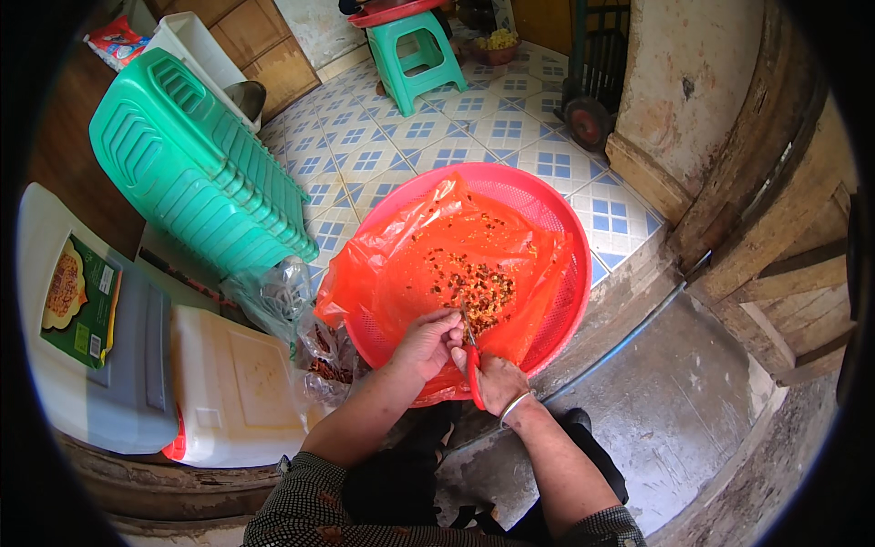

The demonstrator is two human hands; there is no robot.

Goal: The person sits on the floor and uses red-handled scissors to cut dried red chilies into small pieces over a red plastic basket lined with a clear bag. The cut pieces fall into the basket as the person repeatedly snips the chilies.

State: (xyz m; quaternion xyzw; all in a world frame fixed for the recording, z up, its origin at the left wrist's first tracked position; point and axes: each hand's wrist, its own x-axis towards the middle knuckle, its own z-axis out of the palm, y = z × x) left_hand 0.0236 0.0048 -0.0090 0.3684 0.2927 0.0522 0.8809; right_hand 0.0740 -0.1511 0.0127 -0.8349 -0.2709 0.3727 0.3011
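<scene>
My right hand (499, 383) grips red-handled scissors (473, 372), their blades pointing away from me. Beside the blades, the fingertips of my left hand (427, 342) are pinched together on what seems to be a small dried chili, mostly hidden by the fingers. Beneath both hands, cut dried chili pieces and pale seeds (482, 284) lie heaped on a red plastic bag (396, 273). That bag is spread inside a round pink plastic basket (581, 273) with perforated sides. Left of the basket, a clear plastic bag (321, 396) contains whole dried red chilies (328, 369).
Stacked green plastic stools (198, 164) lean at the left, behind lidded plastic bins (239, 383). Another green stool (417, 61) on the tiled floor (369, 161) carries a red tray (393, 15). A hand truck wheel (586, 124) stands far right. A blue hose (615, 349) crosses the concrete.
</scene>
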